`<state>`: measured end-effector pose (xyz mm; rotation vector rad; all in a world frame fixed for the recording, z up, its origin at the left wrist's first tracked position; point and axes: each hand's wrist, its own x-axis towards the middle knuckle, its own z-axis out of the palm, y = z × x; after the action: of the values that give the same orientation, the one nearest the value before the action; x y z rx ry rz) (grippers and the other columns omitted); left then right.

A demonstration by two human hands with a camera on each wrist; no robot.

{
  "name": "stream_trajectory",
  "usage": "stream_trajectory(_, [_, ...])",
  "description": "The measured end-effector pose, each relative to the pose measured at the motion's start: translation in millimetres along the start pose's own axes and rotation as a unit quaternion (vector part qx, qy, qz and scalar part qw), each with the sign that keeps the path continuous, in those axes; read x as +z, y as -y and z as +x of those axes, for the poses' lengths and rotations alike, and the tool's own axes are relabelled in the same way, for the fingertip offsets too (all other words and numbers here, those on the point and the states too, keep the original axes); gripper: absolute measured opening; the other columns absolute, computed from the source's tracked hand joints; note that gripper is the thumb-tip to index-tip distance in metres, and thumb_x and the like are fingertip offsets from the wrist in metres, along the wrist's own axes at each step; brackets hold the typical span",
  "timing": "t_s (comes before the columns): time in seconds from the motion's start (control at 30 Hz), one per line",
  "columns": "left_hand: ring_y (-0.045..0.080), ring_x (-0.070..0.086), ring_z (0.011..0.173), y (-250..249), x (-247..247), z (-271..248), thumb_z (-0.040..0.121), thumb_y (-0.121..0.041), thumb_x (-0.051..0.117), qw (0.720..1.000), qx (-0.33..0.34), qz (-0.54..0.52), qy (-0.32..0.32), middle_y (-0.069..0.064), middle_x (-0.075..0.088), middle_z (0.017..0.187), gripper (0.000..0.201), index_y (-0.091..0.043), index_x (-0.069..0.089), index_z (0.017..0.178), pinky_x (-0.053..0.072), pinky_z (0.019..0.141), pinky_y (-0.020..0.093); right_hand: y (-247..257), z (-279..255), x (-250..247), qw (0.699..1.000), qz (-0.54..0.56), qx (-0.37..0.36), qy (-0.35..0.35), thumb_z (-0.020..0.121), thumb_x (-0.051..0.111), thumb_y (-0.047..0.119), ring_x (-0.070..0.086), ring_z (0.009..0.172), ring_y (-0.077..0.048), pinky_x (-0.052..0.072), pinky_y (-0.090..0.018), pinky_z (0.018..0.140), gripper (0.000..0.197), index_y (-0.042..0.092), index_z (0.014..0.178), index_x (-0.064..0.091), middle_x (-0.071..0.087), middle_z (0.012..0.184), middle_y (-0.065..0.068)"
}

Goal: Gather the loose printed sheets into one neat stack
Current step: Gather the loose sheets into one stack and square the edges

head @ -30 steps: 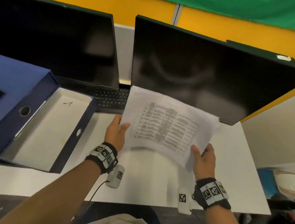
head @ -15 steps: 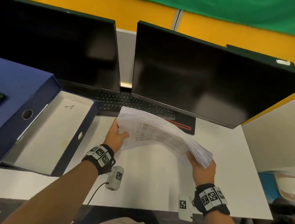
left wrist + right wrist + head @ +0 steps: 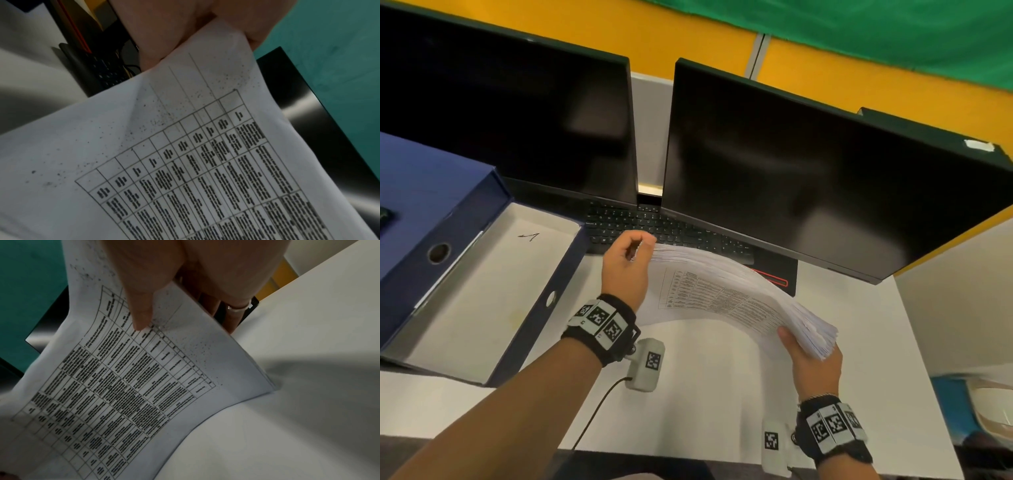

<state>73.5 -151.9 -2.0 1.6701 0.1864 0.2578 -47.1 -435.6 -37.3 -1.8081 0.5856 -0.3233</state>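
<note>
A thick stack of printed sheets [image 3: 726, 294] with a table on the top page arches above the white desk [image 3: 705, 394], held between both hands. My left hand [image 3: 628, 260] grips its far left corner in front of the keyboard. My right hand [image 3: 813, 359] grips the near right corner, thumb on top and fingers underneath. The sheet edges are fanned and uneven at both ends. The left wrist view shows fingers [image 3: 185, 29] pinching the printed page [image 3: 185, 162]. The right wrist view shows the thumb [image 3: 141, 301] pressing on the page [image 3: 133, 378].
An open blue box file [image 3: 465, 284] with a pale inside lies at the left. Two dark monitors [image 3: 808, 178] stand at the back, with a black keyboard [image 3: 674, 233] under them. The desk's right edge [image 3: 914, 325] is close to my right hand.
The stack has tipped from facing me to lying nearly flat and lower over the desk. My left hand shifted up to its far corner; my right hand keeps its grip.
</note>
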Motion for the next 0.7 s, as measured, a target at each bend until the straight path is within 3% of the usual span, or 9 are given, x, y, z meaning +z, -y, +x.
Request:
stream_trajectory(0.13, [-0.001,0.058,0.080,-4.2,-2.0,5.0,0.093,-0.018,0.062,0.998,0.033,0.044,0.039,-0.007,0.062,0.090,0.010,-0.012,0.064,0.100,0.047,0.067,0.007,-2.5,0.7,-0.5,1.000,-0.001,-0.001,0.002,0.079,0.081,0.021,0.066,0.098,-0.012,0.052,-0.021,0.077,0.044,0.018,0.120,0.063,0.069,0.107,0.000])
stream_trajectory(0.23, [0.009,0.060,0.084,-5.3,-2.8,8.7,0.094,-0.020,0.060,0.995,0.037,0.075,0.049,-0.004,0.063,0.091,0.008,-0.013,0.063,0.098,0.048,0.069,0.017,-2.5,1.1,-0.5,1.000,0.001,-0.006,0.006,0.080,0.079,0.021,0.066,0.098,-0.010,0.052,-0.021,0.077,0.040,0.023,0.117,0.063,0.069,0.106,0.005])
stream_trajectory(0.4, [0.015,0.064,0.092,-5.6,-1.5,13.2,0.092,-0.006,0.056,0.996,0.024,0.078,0.048,0.001,0.067,0.095,0.010,-0.015,0.058,0.092,0.055,0.084,0.033,-3.8,1.7,0.9,1.000,0.000,0.002,0.005,0.081,0.078,0.027,0.067,0.098,-0.015,0.055,-0.035,0.085,0.038,0.027,0.116,0.063,0.069,0.107,0.003])
stream_trajectory(0.5, [0.017,0.064,0.098,-4.7,-12.0,11.9,0.085,-0.005,0.068,0.993,-0.003,-0.014,0.119,0.004,0.064,0.108,0.035,-0.021,0.050,0.111,0.055,0.085,0.033,-1.7,3.0,0.5,1.000,0.004,0.001,0.006,0.083,0.077,0.024,0.066,0.093,-0.015,0.053,-0.035,0.086,0.030,0.035,0.107,0.062,0.068,0.100,0.008])
stream_trajectory(0.57, [0.010,0.062,0.100,-3.2,-17.9,8.6,0.074,-0.005,0.080,0.979,-0.020,0.025,0.202,-0.003,0.059,0.113,0.065,-0.027,0.044,0.123,0.056,0.082,0.026,-0.8,6.2,-0.3,1.000,-0.008,0.001,0.006,0.084,0.076,0.024,0.065,0.090,-0.017,0.053,-0.036,0.086,0.028,0.037,0.105,0.061,0.067,0.096,0.010])
stream_trajectory(0.6, [0.007,0.062,0.098,-1.9,-18.6,7.6,0.070,-0.005,0.084,0.974,-0.019,0.060,0.219,-0.007,0.058,0.111,0.069,-0.028,0.044,0.122,0.057,0.081,0.024,0.2,7.9,-0.7,1.000,-0.017,0.003,0.007,0.084,0.076,0.025,0.065,0.090,-0.018,0.053,-0.035,0.086,0.028,0.039,0.103,0.060,0.066,0.095,0.012])
stream_trajectory(0.7, [0.004,0.062,0.088,-2.9,-17.1,7.7,0.076,-0.012,0.081,0.973,0.000,0.145,0.177,-0.010,0.063,0.096,0.037,-0.025,0.058,0.103,0.058,0.080,0.029,2.5,12.3,-2.2,1.000,-0.020,0.004,0.008,0.083,0.077,0.027,0.066,0.090,-0.014,0.053,-0.032,0.082,0.031,0.044,0.102,0.060,0.067,0.097,0.014])
